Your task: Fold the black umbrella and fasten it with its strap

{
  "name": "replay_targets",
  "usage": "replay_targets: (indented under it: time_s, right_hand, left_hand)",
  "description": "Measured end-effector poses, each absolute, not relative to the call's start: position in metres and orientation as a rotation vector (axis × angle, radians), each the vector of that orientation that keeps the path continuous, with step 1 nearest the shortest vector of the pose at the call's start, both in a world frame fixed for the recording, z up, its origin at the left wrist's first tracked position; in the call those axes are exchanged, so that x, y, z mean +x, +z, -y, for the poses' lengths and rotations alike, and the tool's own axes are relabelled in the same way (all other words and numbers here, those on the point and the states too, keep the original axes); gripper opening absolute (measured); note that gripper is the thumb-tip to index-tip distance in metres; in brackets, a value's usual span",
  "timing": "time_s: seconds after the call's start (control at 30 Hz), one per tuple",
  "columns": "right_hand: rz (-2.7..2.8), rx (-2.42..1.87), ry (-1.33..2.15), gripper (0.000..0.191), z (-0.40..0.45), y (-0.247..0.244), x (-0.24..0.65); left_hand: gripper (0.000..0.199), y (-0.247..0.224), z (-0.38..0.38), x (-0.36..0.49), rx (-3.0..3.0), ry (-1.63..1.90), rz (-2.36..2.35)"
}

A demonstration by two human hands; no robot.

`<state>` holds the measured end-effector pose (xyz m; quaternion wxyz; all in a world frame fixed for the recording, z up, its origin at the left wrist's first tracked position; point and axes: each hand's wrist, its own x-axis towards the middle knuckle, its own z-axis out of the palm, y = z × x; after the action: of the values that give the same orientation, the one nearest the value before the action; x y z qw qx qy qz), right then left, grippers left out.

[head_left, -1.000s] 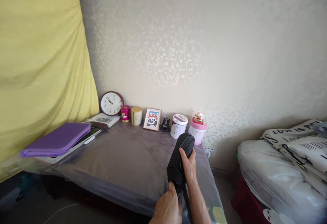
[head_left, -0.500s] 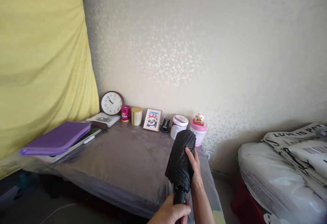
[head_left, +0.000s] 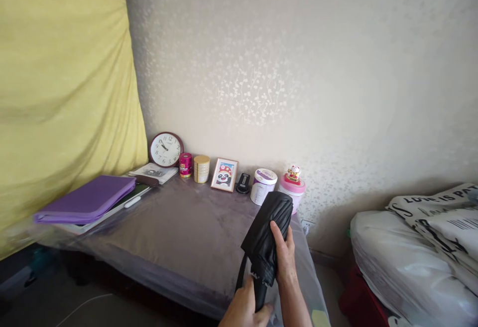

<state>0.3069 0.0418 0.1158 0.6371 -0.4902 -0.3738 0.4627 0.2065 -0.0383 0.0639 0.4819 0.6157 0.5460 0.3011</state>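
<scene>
A folded black umbrella (head_left: 269, 230) is held up over the near right part of the table, tilted with its top leaning right. My left hand (head_left: 246, 307) is closed around its handle, low in the view. The fingers of my right hand (head_left: 284, 252) wrap the right side of the folded canopy, thumb on its face. A black strap (head_left: 241, 272) hangs at the umbrella's left side, close to my left hand. Part of the pink-lidded tub (head_left: 297, 195) behind is hidden by the umbrella.
Along the wall stand a clock (head_left: 167, 149), a pink can (head_left: 185, 165), a yellow-lidded container (head_left: 201, 169), a panda picture frame (head_left: 224, 174), a black device (head_left: 243, 183) and a white tub (head_left: 263, 187). A purple folder (head_left: 87, 198) lies left. Plastic-wrapped bedding (head_left: 403, 257) is at the right.
The umbrella has turned in my hands and leans more to the right. The black strap now shows at its left side. The view has shifted slightly.
</scene>
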Motion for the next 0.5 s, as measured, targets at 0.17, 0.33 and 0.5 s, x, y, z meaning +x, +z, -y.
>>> replay_targets:
  time_s: [0.17,0.33,0.5]
  right_hand:
    - [0.766,-1.006,1.318,0.064,-0.034,0.118,0.313]
    - [0.841,-1.109,1.206,0.063,-0.034,0.120,0.313]
    - [0.913,-1.197,1.008,0.062,-0.033,0.116,0.309]
  left_hand:
    - [0.024,0.081,0.048,0.207,1.020,0.703,-0.766]
    - [0.017,0.074,0.052,0.219,1.069,0.757,-1.125]
    - [0.053,0.048,0.042,0.221,1.416,0.783,-1.392]
